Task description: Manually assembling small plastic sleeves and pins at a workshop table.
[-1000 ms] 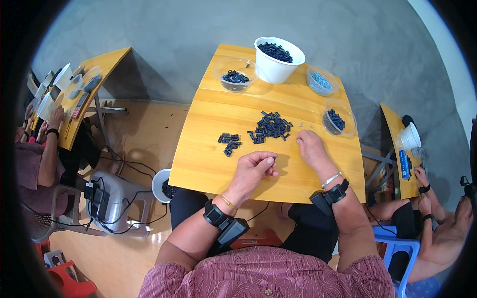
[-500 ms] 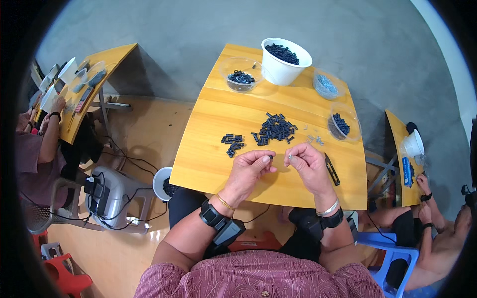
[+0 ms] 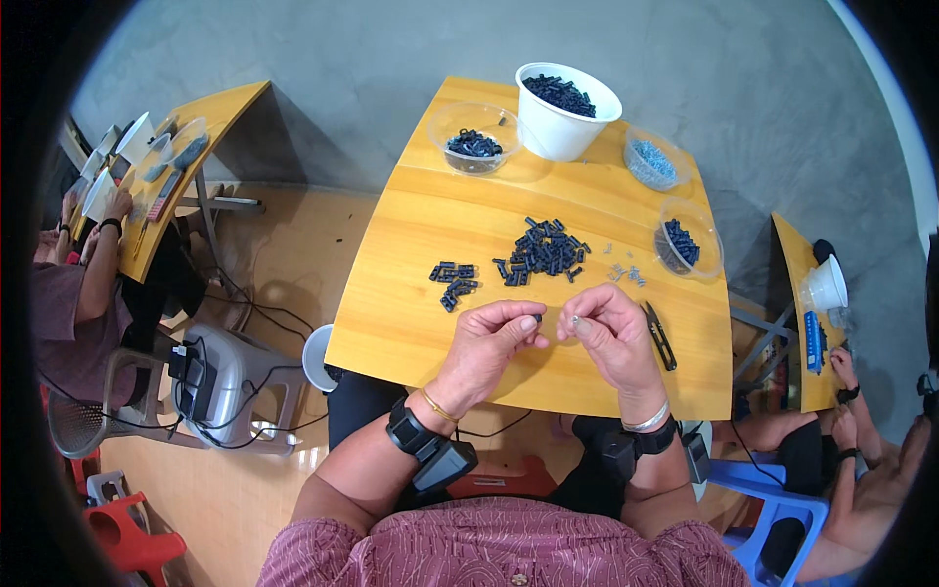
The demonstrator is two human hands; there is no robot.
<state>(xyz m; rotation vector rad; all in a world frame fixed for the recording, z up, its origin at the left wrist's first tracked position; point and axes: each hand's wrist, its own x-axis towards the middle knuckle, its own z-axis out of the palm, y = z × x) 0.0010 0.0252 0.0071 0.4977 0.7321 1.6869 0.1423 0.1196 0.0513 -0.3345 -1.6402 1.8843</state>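
Observation:
Above the near part of the wooden table [image 3: 411, 342], my left hand [image 3: 484, 342] pinches a small black plastic piece [image 3: 537, 318] between thumb and finger. Facing it a short gap away, my right hand [image 3: 618, 342] is closed on a tiny silvery piece [image 3: 575, 319], too small to name. Just beyond my hands lies a heap of black plastic pieces [image 3: 548, 247], with a smaller cluster of black pieces [image 3: 454, 284] to its left. Several tiny shiny pieces [image 3: 626, 275] are scattered right of the heap. Black thread snips [image 3: 659, 338] lie beside my right hand.
Along the far side stand a white tub [image 3: 558, 135] of black pieces and a clear bowl [image 3: 474, 122] of black parts. Two clear bowls on the right hold bluish bits [image 3: 649, 161] and black pieces [image 3: 680, 242]. People work at side tables.
The view has shifted slightly. Both hands keep their pinches, the black piece and the silvery piece still apart; the right hand has turned a little.

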